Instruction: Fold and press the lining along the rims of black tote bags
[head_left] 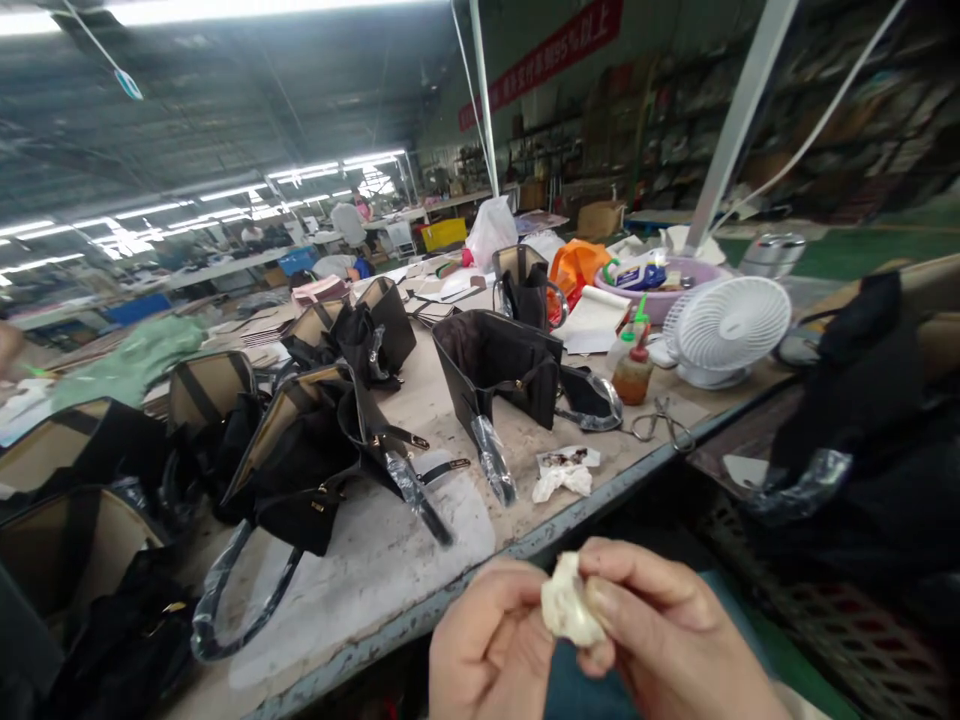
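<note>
Both of my hands are in front of the table's near edge, at the bottom of the view. My left hand and my right hand pinch a small cream-coloured lump between them. It has an uneven shape and faint dark marks; I cannot make out its material. Beyond my hands, a crumpled white tissue lies beside a dark-stained scrap. An open black handbag stands further back, its handle wrapped in clear film.
More black handbags crowd the left of the worktable. At right are scissors, a bottle of brown liquid, a white fan and a purple basin. A plastic crate stands below the table, with dark bags above it.
</note>
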